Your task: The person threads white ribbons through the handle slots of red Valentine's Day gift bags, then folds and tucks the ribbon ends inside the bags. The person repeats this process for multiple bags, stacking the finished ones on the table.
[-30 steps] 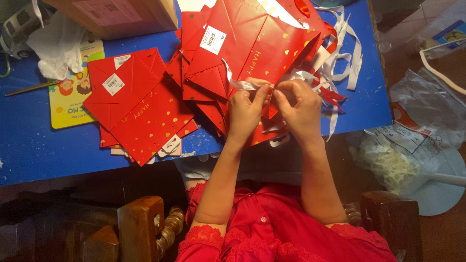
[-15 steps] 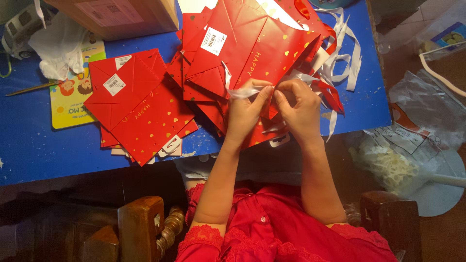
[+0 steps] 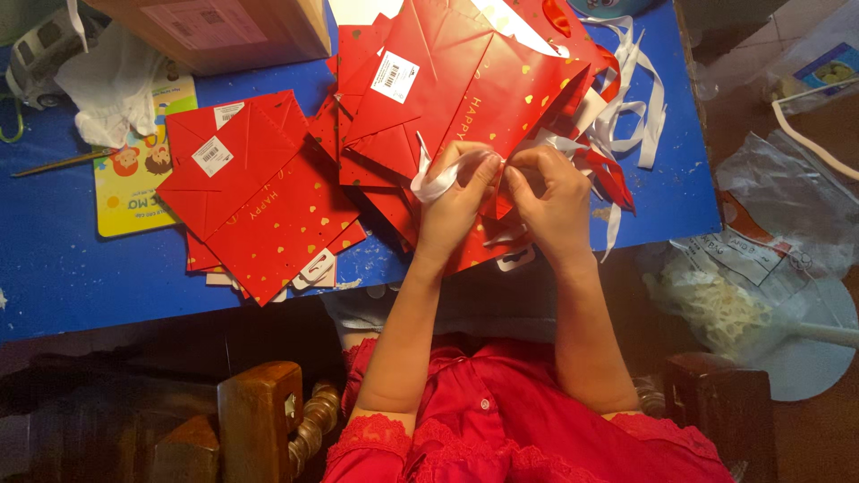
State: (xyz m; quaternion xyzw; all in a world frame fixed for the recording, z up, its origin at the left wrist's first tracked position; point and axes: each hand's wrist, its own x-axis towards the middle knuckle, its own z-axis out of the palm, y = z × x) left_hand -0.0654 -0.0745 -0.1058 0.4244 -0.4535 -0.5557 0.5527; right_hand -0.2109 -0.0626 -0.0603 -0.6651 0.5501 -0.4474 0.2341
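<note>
- Since the frame 1 second back, your 2 hands have barely shifted over the pile; the white ribbon (image 3: pixel 440 182) now loops out further to the left of your left hand (image 3: pixel 458 199).
- Your left hand has its fingers curled closed, pinching the white ribbon, which bends in a loop past the thumb side and trails toward your right hand (image 3: pixel 552 199).
- Your right hand is closed to a fine pinch at the fingertips, just beside the left hand's fingertips. It seems to hold the ribbon's other end, though the exact grip is hidden between the 2 hands.
- Both hands sit over the lower edge of the folded red paper bag (image 3: pixel 465 89), which lies flat on the blue table (image 3: pixel 54 268) with its long axis running up and away from you, tilted to the right.
- Ribbon's long axis runs left to right between the hands, and neither hand is clearly nearer.
- More flat red bags (image 3: pixel 268 197) lie well to the left, overlapping one another.
- Loose white ribbons (image 3: pixel 635 107) trail off to the right of the bag, near the table's edge.
- At the far left sit a crumpled white cloth (image 3: pixel 112 89) and a cardboard box (image 3: pixel 233 31).
</note>
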